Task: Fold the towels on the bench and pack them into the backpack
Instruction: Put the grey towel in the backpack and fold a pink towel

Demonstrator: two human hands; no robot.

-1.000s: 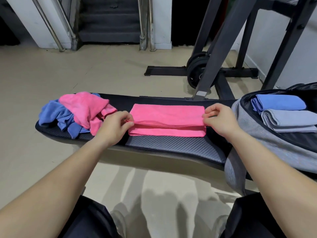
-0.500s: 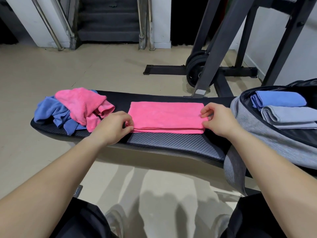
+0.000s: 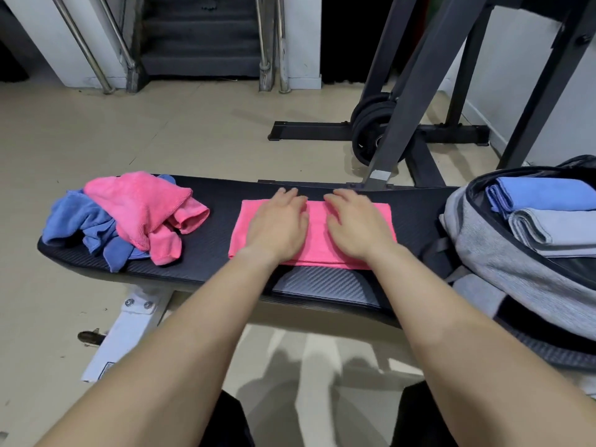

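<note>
A folded pink towel (image 3: 317,240) lies flat in the middle of the black bench (image 3: 219,227). My left hand (image 3: 279,225) and my right hand (image 3: 354,227) both rest on it, palms down, fingers straight, side by side. At the bench's left end sits a crumpled pink towel (image 3: 145,208) on top of a crumpled blue towel (image 3: 80,221). The grey backpack (image 3: 483,253) lies open at the right end, holding a folded blue towel (image 3: 541,191) and a folded grey towel (image 3: 554,230).
A dark rack frame (image 3: 409,91) with weight plates (image 3: 371,130) stands behind the bench. Stairs with metal railings (image 3: 200,37) are at the back. The bench's white foot (image 3: 129,333) shows at lower left on the beige floor.
Both hands have let go of the pink towel's ends and moved inward onto its top, now pressing flat. The towel lies folded in a narrower strip.
</note>
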